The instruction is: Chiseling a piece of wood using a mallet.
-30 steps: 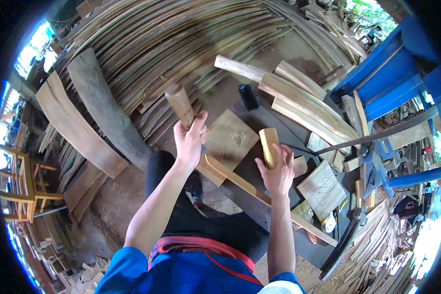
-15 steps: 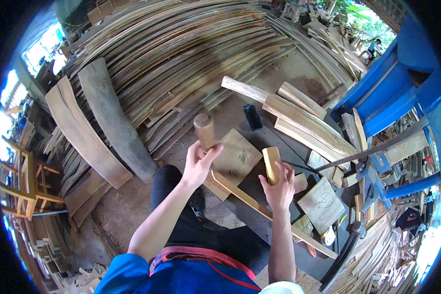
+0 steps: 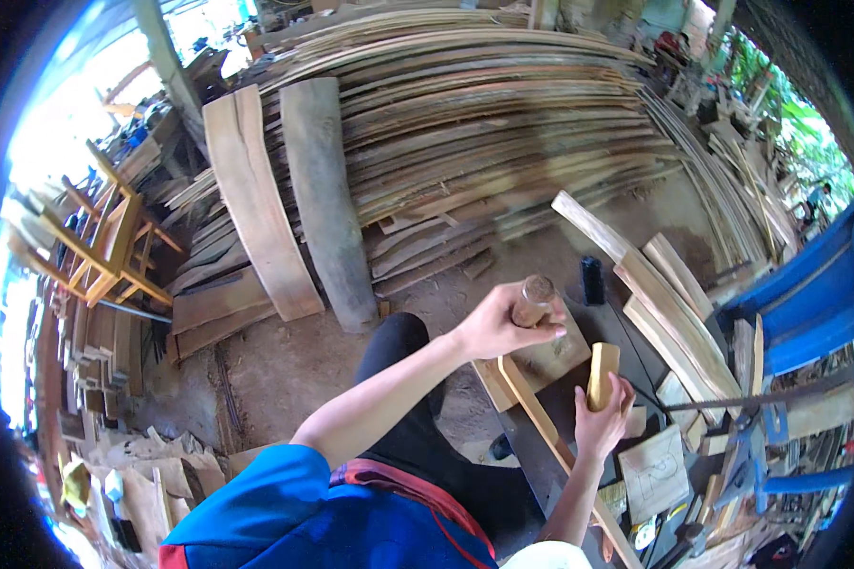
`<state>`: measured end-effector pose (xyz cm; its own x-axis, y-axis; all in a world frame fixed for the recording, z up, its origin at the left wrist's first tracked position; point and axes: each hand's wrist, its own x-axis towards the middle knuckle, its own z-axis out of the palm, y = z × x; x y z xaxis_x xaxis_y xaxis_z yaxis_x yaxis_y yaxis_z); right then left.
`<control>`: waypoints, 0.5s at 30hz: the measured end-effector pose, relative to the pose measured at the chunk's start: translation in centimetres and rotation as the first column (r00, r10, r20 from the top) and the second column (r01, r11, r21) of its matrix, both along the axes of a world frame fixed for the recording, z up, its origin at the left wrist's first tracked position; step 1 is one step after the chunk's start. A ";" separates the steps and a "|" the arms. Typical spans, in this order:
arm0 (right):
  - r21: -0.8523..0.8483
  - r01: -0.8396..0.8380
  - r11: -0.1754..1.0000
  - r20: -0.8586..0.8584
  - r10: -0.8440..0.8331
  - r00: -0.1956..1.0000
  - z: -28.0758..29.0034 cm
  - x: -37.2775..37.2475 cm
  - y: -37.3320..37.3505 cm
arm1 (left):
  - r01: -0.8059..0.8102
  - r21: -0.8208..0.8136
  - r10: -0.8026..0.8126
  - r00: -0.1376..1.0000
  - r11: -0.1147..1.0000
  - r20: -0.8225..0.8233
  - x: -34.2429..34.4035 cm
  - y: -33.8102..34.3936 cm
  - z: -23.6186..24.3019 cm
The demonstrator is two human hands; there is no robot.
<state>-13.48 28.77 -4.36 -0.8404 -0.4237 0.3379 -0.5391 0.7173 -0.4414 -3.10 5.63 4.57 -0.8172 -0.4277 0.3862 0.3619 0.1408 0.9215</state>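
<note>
My left hand (image 3: 503,321) is closed around a round wooden handle-like piece (image 3: 537,290), its rounded end facing up; the lower part is hidden by my fingers. This hand is above a flat square board (image 3: 571,349) on the dark worktable (image 3: 562,410). To its right, my right hand (image 3: 602,425) grips a small yellowish wooden block (image 3: 603,370) between thumb and fingers, the block standing up from the hand. Between the two hands, a long narrow wooden strip (image 3: 533,406) runs along the table's near edge.
Long planks (image 3: 678,322) and a dark bottle-like object (image 3: 592,281) are beyond my hands. A board with a drawn outline (image 3: 655,474) lies right, near a saw blade (image 3: 778,398) and blue frame (image 3: 788,318). Stacked lumber (image 3: 503,123) spans the back; a wooden chair (image 3: 114,242) stands left.
The view has swung left, shifting the scene rightward. My left hand has moved right over the square board, the round wooden piece pointing more toward me. My right hand still holds the block.
</note>
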 end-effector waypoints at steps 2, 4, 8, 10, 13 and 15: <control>-0.023 -0.017 1.000 -0.008 0.017 1.000 -0.3 -0.1 0.0 | 0.078 0.060 -0.081 0.995 0.995 0.053 0.2 -0.6 -0.3; -0.031 -0.028 0.999 -0.015 0.028 1.000 -0.3 0.0 -0.2 | 0.163 0.163 -0.176 0.982 0.973 0.068 0.7 -0.3 0.8; -0.035 -0.010 0.999 0.011 0.010 1.000 -0.1 0.0 -0.3 | 0.181 0.182 -0.219 0.951 0.966 0.219 0.9 -1.7 -1.2; -0.033 0.004 0.999 -0.008 -0.004 1.000 -0.2 -0.2 -0.1 | 0.193 0.312 -0.247 0.959 0.930 0.142 0.1 -1.6 -2.1; 0.000 0.016 1.000 -0.038 -0.016 0.999 0.5 -0.2 0.2 | 0.186 0.330 -0.245 0.959 0.926 0.146 -0.2 -1.8 -2.2; -0.011 0.030 0.999 -0.027 -0.030 0.999 0.3 -0.2 -0.2 | 0.127 0.340 -0.209 0.953 0.932 0.218 0.4 -1.8 -0.9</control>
